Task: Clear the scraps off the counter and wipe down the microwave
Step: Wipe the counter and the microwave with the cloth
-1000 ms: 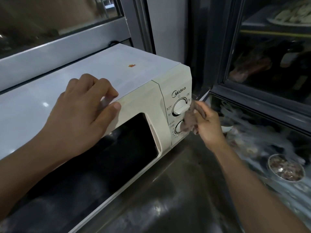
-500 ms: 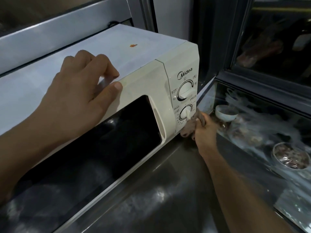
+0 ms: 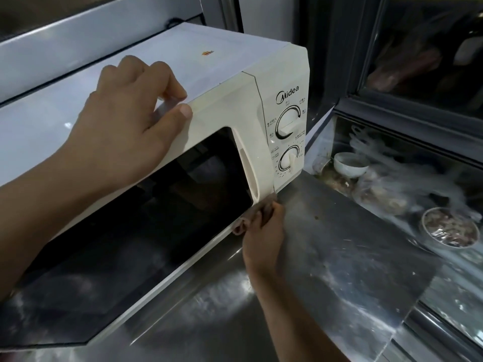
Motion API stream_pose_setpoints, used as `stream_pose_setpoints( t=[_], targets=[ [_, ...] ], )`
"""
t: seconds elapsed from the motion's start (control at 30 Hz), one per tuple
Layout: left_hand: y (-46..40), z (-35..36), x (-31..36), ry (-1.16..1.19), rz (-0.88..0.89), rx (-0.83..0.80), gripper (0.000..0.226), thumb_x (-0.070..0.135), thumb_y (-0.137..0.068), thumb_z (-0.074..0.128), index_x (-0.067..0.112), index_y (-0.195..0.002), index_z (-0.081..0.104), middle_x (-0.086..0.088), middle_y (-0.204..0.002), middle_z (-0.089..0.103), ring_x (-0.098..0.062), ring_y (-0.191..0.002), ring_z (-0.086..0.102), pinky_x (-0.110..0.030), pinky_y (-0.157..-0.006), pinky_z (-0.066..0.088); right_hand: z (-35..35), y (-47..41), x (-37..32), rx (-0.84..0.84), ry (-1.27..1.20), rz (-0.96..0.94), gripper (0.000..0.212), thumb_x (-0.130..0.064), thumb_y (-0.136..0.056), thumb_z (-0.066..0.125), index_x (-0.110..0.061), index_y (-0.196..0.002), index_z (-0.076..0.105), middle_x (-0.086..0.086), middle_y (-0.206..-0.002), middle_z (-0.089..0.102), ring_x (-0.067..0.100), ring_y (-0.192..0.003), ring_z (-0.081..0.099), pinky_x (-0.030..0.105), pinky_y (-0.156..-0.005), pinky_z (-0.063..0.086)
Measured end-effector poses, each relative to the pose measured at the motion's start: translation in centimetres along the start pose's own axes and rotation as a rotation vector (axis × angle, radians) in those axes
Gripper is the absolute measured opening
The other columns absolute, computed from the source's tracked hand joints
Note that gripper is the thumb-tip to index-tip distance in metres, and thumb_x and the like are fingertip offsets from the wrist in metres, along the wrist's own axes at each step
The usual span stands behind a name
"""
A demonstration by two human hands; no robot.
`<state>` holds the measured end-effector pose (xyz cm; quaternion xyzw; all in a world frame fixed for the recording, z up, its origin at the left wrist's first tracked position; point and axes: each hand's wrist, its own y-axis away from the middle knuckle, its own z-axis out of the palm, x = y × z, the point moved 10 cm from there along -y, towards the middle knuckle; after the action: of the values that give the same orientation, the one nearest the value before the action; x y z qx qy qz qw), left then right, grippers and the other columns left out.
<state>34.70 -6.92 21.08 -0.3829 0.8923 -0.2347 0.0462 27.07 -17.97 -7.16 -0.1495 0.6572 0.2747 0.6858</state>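
On the stainless-steel desk [image 3: 339,257], whose brushed top is smeared and glossy with streaks of reflected light, stands a cream Midea microwave [image 3: 235,82], boxy with a flat, pale, slightly shiny top. Its door [image 3: 146,231] is a dark glass pane set in a cream plastic frame, with a long, curved moulded handle [image 3: 249,176] down its right side. Beside the handle is the control panel with two round dials, the upper dial [image 3: 287,122] and the lower dial [image 3: 288,160], each ringed in black with small printed marks too fine to read. A tiny orange sticker [image 3: 207,52] sits on the top panel.

The left hand [image 3: 125,121] rests on the front top edge of the microwave, fingers curled over the top and thumb pressed on the door frame. The right hand [image 3: 264,231] grips a crumpled brownish-grey cloth [image 3: 251,215] and holds it against the lower right corner of the door, just below the handle; most of the cloth is hidden in the fist.

To the right, behind a glass pane, lie a small white bowl [image 3: 349,164], a round metal dish [image 3: 448,227] covered in cling film with reddish contents, and filmy plastic bags [image 3: 392,184]; their contents are blurred. The lower left of the microwave is cut off by the frame edge.
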Motion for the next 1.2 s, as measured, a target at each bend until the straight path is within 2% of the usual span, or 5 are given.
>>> stream_pose_setpoints(
  t=[0.37, 0.7, 0.83, 1.03, 1.2],
  targets=[
    [0.1, -0.1, 0.4, -0.005, -0.032, -0.028, 0.042, 0.043, -0.084, 0.039, 0.016, -0.111, 0.055, 0.002, -0.104, 0.041, -0.028, -0.107, 0.042, -0.038, -0.086, 0.036, -2.5, -6.1, -1.9, 0.151, 0.028, -0.064, 0.013, -0.001, -0.095, 0.035, -0.004, -0.1, 0.045, -0.003, -0.074, 0.052, 0.002, -0.062, 0.056, 0.007, -0.053, 0.041],
    [0.3, -0.2, 0.7, 0.014, -0.058, -0.057, 0.042, 0.043, -0.083, 0.037, 0.016, -0.11, 0.055, 0.0, -0.104, 0.043, -0.026, -0.11, 0.041, -0.045, -0.092, 0.04, -0.5, 2.3, -6.2, 0.124, 0.06, -0.554, 0.048, 0.028, -0.074, 0.048, 0.023, -0.121, 0.037, 0.024, -0.12, 0.032, -0.031, -0.109, 0.033, -0.009, -0.085, 0.029],
    [0.3, -0.1, 0.6, 0.017, -0.052, -0.055, 0.042, 0.044, -0.083, 0.036, 0.017, -0.11, 0.055, 0.001, -0.103, 0.043, -0.024, -0.106, 0.04, -0.044, -0.09, 0.04, -0.7, 1.0, -6.4, 0.031, 0.217, -0.546, 0.048, -0.001, -0.089, 0.055, 0.004, -0.134, 0.038, 0.017, -0.139, 0.034, 0.024, -0.132, 0.037, 0.03, -0.11, 0.032],
    [0.3, -0.1, 0.5, 0.026, -0.062, -0.061, 0.045, 0.044, -0.082, 0.035, 0.017, -0.112, 0.055, -0.002, -0.107, 0.046, -0.022, -0.105, 0.041, -0.042, -0.087, 0.042, -1.9, 0.8, -10.4, -0.002, 0.202, -0.668, 0.051, -0.01, -0.086, 0.061, -0.012, -0.133, 0.041, 0.004, -0.133, 0.044, 0.02, -0.126, 0.041, 0.038, -0.104, 0.036],
    [0.2, 0.0, 0.6, -0.002, -0.058, -0.064, 0.044, 0.044, -0.083, 0.034, 0.016, -0.111, 0.054, -0.006, -0.109, 0.048, -0.025, -0.102, 0.042, -0.038, -0.082, 0.041, -1.7, 1.3, -17.2, 0.065, 0.194, -0.791, 0.056, -0.008, -0.075, 0.072, -0.008, -0.125, 0.048, -0.013, -0.115, 0.043, 0.002, -0.11, 0.042, 0.005, -0.1, 0.029]
  ],
)
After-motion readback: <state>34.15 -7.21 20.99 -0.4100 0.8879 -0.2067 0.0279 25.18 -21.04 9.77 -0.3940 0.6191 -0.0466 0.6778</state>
